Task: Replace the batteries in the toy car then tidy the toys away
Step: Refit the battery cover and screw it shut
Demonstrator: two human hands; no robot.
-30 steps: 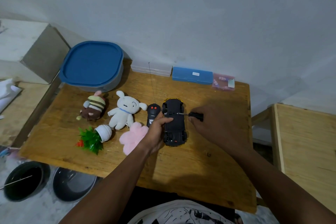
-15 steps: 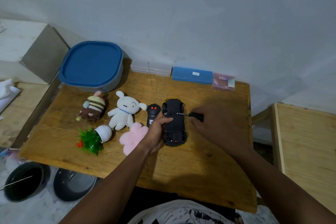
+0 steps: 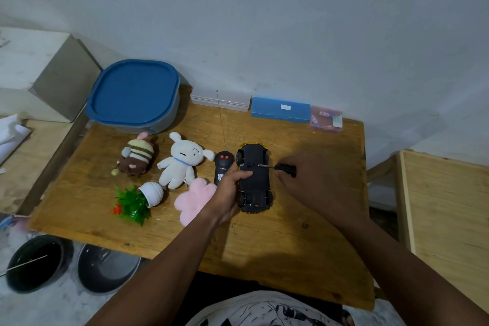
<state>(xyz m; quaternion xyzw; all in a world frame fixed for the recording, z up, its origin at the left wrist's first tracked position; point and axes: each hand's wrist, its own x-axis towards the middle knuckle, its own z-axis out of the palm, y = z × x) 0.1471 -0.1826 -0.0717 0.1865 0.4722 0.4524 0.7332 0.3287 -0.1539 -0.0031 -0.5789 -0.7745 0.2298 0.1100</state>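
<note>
The toy car (image 3: 254, 180) lies upside down near the middle of the wooden table (image 3: 304, 246), black underside up, a sliver of yellow body showing at its far end. The left hand (image 3: 227, 193) clasps its left flank, thumb laid across the chassis. The right hand (image 3: 315, 182) is closed around a black-handled screwdriver (image 3: 280, 167), its tip on the underside; the screw itself is too small to make out. The left hand partly covers the remote control (image 3: 223, 167), touching the car's left side, and a pink plush (image 3: 194, 200). Further left sit a white plush dog (image 3: 182, 164), a bee plush (image 3: 136, 157) and a tipped toy plant (image 3: 137, 201). A blue-lidded container (image 3: 135, 92), a blue case (image 3: 280, 110) and a small pink box (image 3: 326, 118) line the wall.
</note>
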